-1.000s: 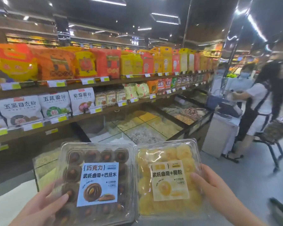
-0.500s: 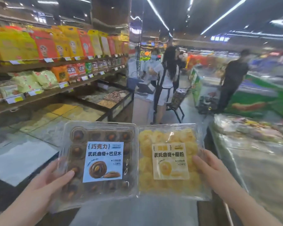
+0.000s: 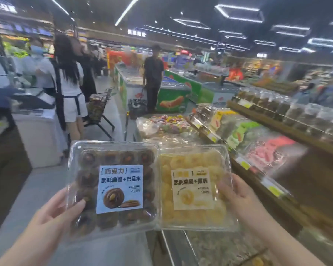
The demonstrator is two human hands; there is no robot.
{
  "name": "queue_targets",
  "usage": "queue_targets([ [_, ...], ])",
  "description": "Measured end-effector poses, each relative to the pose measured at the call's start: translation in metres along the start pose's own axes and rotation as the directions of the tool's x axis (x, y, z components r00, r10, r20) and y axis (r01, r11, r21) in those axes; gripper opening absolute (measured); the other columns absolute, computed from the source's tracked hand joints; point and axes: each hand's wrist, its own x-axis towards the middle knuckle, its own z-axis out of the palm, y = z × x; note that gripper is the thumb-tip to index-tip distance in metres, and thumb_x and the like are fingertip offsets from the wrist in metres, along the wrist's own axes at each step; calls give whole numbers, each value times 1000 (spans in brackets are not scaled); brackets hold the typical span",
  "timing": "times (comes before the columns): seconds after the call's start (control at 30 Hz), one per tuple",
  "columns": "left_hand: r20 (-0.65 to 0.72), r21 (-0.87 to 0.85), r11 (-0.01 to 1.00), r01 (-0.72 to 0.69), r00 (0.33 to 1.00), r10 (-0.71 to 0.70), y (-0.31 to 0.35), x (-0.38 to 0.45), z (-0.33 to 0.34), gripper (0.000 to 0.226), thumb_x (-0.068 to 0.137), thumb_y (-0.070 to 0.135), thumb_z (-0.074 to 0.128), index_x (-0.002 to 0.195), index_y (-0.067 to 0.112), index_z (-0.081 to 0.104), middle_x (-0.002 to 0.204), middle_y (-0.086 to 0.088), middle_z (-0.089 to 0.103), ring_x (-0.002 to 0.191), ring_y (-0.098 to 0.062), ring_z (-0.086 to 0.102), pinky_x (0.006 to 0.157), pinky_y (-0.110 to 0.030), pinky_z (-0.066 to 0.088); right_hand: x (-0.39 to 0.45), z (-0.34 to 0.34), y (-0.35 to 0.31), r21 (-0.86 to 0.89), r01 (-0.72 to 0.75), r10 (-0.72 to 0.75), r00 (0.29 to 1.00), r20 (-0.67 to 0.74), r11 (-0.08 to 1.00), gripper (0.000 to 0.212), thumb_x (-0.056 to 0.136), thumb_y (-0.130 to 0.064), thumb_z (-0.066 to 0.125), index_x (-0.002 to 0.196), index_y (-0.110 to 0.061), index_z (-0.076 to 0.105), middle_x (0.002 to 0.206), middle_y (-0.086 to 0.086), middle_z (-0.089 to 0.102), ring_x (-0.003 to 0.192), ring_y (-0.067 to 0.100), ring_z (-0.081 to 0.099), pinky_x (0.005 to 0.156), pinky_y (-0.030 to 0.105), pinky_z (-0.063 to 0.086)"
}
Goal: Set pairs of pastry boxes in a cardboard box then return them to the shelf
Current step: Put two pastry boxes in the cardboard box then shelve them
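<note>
Over the last second the view has swung from the shelf of bagged flours and grain bins on one side of the aisle, past the shoppers, round to a display shelf [image 3: 261, 120] of wrapped sweets at about 2 o'clock. The two pastry boxes have stayed side by side in front of the person throughout. That reads as a turn away from the shelf to carry the pair somewhere; no cardboard box shows yet, so the setting-in step looks still ahead.

The left hand [image 3: 52, 215] grips the chocolate pastry box [image 3: 113, 189] at its 8 o'clock corner, thumb curled over the lid. The right hand [image 3: 236, 196] holds the yellow pastry box [image 3: 194, 189] at its 3 o'clock edge, thumb on top, the other fingers hidden beneath. The boxes touch along their inner edges, held low in the middle of the view.

Both are thin, clear, glossy plastic clamshells, squarish with rounded corners and a raised rim, likely to flex under a hard squeeze. Each carries a paper label, pale blue on the left one, cream on the right. Dark round cookies sit in rows; the yellow pieces look lumpy and crumbly
</note>
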Motion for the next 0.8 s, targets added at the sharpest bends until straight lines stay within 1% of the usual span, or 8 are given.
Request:
queue_targets([
  [0.07,110,-14,999,35,993,-33,-6,23,42,47,88,-4,66,109,35,80,108,-7,80,95,-28,78,82,-47,63,-2,-35,12,5,-27,27,990,-139,1000,20,101,-18,60,115,-30,62,104,-9,77,83,-2,74,64,10,53],
  [0.13,226,-1,998,67,972,-65,-17,47,78,54,72,8,86,118,35,76,115,-8,78,106,-33,75,93,-53,59,-4,-67,30,-14,-60,54,968,-245,998,20,100,-22,61,113,-37,59,98,-21,76,80,-11,70,63,6,50],
  [0.2,350,48,994,99,930,-110,-27,71,115,70,62,25,96,127,34,72,122,-7,76,121,-33,68,112,-57,43,-9,-95,43,-42,-113,92,935,-344,993,25,98,-31,61,122,-36,58,94,-30,74,85,-13,69,71,10,52],
  [0.3,465,100,980,173,863,-200,-48,113,173,88,48,41,95,131,36,68,127,-2,74,128,-25,63,116,-53,38,-21,-127,53,-69,-193,137,867,-479,979,29,97,-42,60,125,-39,53,98,-29,72,89,-11,69,77,20,53],
  [0.47,659,126,978,168,723,-209,-72,158,287,68,68,16,92,132,22,68,121,-14,75,122,-38,66,106,-53,52,-47,-173,61,-48,-250,147,704,-695,967,42,97,-40,60,137,-27,52,117,-17,68,98,-6,68,82,23,54],
  [0.57,734,135,973,188,641,-225,-80,162,346,49,89,-7,67,132,15,64,115,-19,76,116,-35,69,87,-29,60,-68,-194,65,1,-279,170,581,-796,960,44,97,-34,60,138,-20,51,114,-15,69,91,-10,69,76,22,56],
  [0.7,877,146,963,228,420,-233,-96,163,404,51,90,0,68,136,19,64,127,-10,73,127,-17,64,115,-32,41,-103,-208,74,81,-311,220,445,-868,947,31,102,-22,57,131,-26,46,104,-17,65,77,-16,67,62,9,53],
  [0.8,898,188,961,203,362,-251,-108,152,456,30,93,-3,61,111,20,70,91,11,81,85,8,73,79,-8,54,-129,-219,78,105,-311,212,333,-919,945,33,102,-24,57,130,-27,42,99,-22,59,73,-15,63,58,7,49],
])
